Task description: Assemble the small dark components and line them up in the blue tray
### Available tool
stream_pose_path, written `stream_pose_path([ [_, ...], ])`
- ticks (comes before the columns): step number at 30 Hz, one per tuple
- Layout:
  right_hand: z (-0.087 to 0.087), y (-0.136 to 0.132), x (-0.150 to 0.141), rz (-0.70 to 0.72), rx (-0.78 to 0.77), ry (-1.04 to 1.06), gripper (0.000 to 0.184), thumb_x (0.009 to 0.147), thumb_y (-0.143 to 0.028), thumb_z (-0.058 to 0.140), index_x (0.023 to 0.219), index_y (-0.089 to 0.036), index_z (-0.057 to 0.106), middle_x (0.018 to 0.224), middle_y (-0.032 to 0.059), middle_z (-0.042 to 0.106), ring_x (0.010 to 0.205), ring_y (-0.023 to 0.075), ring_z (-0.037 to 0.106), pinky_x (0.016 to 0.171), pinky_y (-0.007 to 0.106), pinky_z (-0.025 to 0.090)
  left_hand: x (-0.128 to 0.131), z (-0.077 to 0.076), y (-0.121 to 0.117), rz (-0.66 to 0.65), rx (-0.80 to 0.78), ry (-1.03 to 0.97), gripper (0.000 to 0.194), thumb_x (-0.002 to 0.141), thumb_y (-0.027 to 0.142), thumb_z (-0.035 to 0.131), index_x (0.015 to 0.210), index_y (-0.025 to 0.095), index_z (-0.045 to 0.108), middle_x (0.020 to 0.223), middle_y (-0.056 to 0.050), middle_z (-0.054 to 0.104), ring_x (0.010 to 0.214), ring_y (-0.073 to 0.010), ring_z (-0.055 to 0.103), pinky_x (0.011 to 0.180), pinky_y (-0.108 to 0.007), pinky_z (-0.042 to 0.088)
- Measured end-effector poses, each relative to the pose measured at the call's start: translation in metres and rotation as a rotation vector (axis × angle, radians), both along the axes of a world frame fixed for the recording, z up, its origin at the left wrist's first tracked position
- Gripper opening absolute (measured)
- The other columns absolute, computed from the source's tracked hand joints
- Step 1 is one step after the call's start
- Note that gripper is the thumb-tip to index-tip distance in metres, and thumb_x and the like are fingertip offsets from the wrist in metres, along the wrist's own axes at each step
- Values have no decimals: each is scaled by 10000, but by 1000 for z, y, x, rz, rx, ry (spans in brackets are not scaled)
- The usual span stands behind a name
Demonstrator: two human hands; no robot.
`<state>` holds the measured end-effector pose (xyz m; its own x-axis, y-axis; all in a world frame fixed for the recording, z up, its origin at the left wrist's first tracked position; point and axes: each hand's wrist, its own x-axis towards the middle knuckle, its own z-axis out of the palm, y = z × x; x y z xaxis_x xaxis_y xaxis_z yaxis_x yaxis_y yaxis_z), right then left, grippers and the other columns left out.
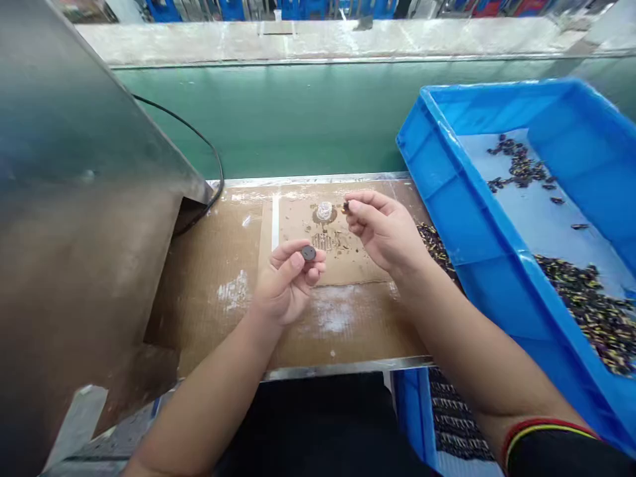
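Between the thumb and fingers of my left hand (292, 277) is a small dark round disc (309, 253), its flat face turned up. My right hand (381, 225) pinches a tiny dark part (346, 207) with a yellowish bit at its lower edge; my fingers cover most of it. Just left of those fingertips, a small clear plastic piece (324, 211) stands on a stained cardboard sheet (298, 222). Both hands are held above the cardboard, apart from each other.
A large blue crate (447, 165) on the right holds many small dark and yellow parts (591, 305). More parts (434, 246) lie beside it. A metal housing (89, 199) fills the left, with a black cable (199, 132). Below the table edge is another blue crate (415, 404).
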<state>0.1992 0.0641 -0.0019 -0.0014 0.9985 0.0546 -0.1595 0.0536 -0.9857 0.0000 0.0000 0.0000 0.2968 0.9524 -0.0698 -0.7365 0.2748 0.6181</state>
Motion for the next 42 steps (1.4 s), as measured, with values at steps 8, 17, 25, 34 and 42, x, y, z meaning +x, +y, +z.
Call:
stream_pose_path([
  [8,-28,44,-15,-258,365,-444,185,959,-295,670,1106,-224,758,953,23,749,806,147,666,728,312,567,-1,-5,0,26,-68,73,302,679,338,993,921,260,830,858,-24,800,744,-106,747,653,-117,608],
  [17,-55,51,-13,-326,604,-619,183,1017,-288,612,1135,-250,748,1057,41,769,931,183,701,772,335,578,2,-10,17,179,-175,172,290,651,263,1001,867,189,822,901,-52,809,773,-84,743,722,-105,591],
  [25,-55,55,-12,-229,692,-748,201,1047,-264,586,1127,-280,770,1100,47,781,1038,224,704,901,425,606,2,-29,37,375,-239,320,365,620,265,994,905,121,816,926,-102,796,777,-106,709,731,-185,564],
  [34,-58,56,-13,-209,699,-793,212,1049,-244,584,1138,-287,772,1092,49,779,1046,227,712,923,438,612,4,-31,37,367,-204,366,353,649,314,974,915,136,824,956,-102,783,780,-107,671,698,-200,521],
  [42,-59,56,-14,-199,670,-818,218,1047,-233,575,1141,-274,767,1092,46,784,1047,219,717,915,425,610,4,-31,36,352,-209,364,340,671,305,965,927,136,819,960,-104,781,798,-115,675,718,-215,525],
])
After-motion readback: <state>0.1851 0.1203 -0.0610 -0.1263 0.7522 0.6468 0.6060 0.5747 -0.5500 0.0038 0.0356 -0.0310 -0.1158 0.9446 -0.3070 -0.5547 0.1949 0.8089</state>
